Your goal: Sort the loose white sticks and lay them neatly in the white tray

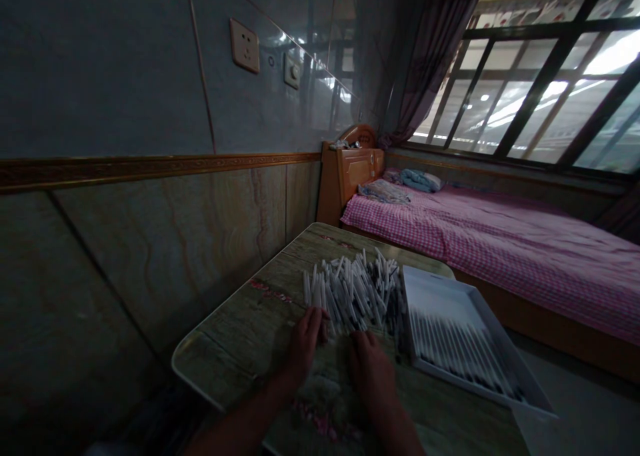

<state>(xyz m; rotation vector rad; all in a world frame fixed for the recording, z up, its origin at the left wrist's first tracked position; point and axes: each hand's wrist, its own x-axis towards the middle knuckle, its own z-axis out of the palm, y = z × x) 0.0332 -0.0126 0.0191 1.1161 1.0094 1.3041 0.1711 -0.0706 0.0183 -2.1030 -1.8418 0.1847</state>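
A loose heap of slim white pens (353, 286), some with dark ends, lies on the table in front of me. My left hand (304, 341) is at the near left edge of the heap, its fingers bent together against the pen ends. Close to the heap's near middle, my right hand (371, 364) has its fingers curled down. Blur and dim light hide what either hand holds. To the right of the heap, a white tray (440, 284) contains a row of similar pens (455, 343) lying side by side, dark ends toward me.
The wood-patterned table (240, 336) has rounded corners and pink flower prints. Its left side runs along a tiled wall (150, 243). Beyond it stands a bed (500, 243) with a pink checked cover and a wooden headboard (350, 169). The tray reaches past the table's right edge.
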